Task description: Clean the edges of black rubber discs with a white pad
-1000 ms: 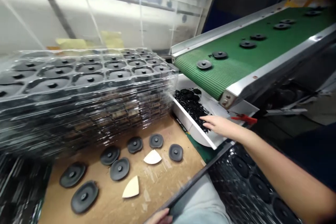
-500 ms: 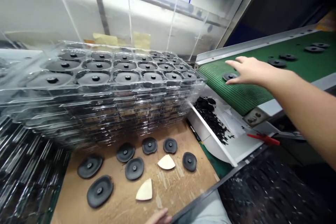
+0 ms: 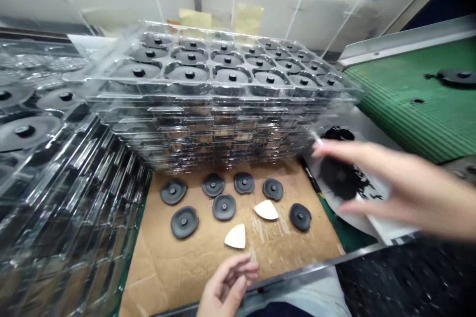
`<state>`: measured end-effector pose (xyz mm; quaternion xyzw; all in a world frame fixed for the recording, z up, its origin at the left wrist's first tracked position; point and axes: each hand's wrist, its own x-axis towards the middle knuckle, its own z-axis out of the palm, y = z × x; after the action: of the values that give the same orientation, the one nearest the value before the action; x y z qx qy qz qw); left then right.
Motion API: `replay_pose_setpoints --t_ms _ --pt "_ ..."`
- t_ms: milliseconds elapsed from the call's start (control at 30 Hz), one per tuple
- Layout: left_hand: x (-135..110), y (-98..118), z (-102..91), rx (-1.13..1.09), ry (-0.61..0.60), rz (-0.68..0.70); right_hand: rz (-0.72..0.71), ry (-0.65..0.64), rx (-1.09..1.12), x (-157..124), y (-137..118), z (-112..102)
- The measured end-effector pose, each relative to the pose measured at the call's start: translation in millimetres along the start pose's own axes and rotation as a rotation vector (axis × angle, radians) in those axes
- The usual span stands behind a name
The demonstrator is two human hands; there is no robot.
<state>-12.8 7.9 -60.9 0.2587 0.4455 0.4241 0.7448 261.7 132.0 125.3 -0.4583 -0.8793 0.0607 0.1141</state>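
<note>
My right hand, smeared by motion, has a black disc-shaped part between thumb and fingers, above the white bin's edge. Over the front of the brown board, my left hand is loosely curled, thumb apart from the fingers, with nothing visible in it. Several dark grey rounded discs with a central stud, one of them a disc at the left, lie on the board. Among them are two cream wedge-shaped pads, a nearer pad and a farther pad.
Behind the board rises a stack of clear plastic trays holding discs. Another tray stack stands at left. At right are a green conveyor belt carrying a dark part and a white bin with black scraps.
My right hand has come back from the conveyor toward the board, now with a disc. The view has swung right and down. More of my left hand shows.
</note>
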Motion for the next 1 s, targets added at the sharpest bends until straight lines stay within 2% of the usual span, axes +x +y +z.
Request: replay_pose_setpoints --t_ms 100,167,267,367,467,633,767,833,900,1000 --pt "5 -3 10.1 -0.267 -0.026 0.015 -0.097 -0.177 0.309 -16 -58 72" --pt "5 -6 13.4 -0.345 -0.069 -0.018 -0.114 -0.221 0.493 -24 -85 110" --pt "1 -7 9.6 -0.336 -0.116 -0.116 0.039 -0.217 0.664 -34 -110 147" --pt "-6 -1 -1.7 -0.364 -0.093 -0.224 0.201 -0.202 0.736 -38 -127 167" --pt "-13 7 -13.0 -0.432 -0.028 -0.275 0.192 -0.163 0.726 -38 -131 177" --pt "-21 19 -26.1 -0.552 0.113 -0.121 0.259 0.031 0.48 -30 -113 205" --pt "-23 22 -31.1 -0.615 0.2 0.01 0.213 0.064 0.49 -28 -106 241" --pt "-24 23 -29.9 -0.638 0.216 0.046 0.195 0.103 0.501 -30 -106 253" --pt "-24 25 -26.5 -0.643 0.22 0.064 0.183 0.136 0.514 -31 -105 256" --pt "-24 28 -19.5 -0.616 0.215 0.072 0.186 0.17 0.54 -34 -103 247"
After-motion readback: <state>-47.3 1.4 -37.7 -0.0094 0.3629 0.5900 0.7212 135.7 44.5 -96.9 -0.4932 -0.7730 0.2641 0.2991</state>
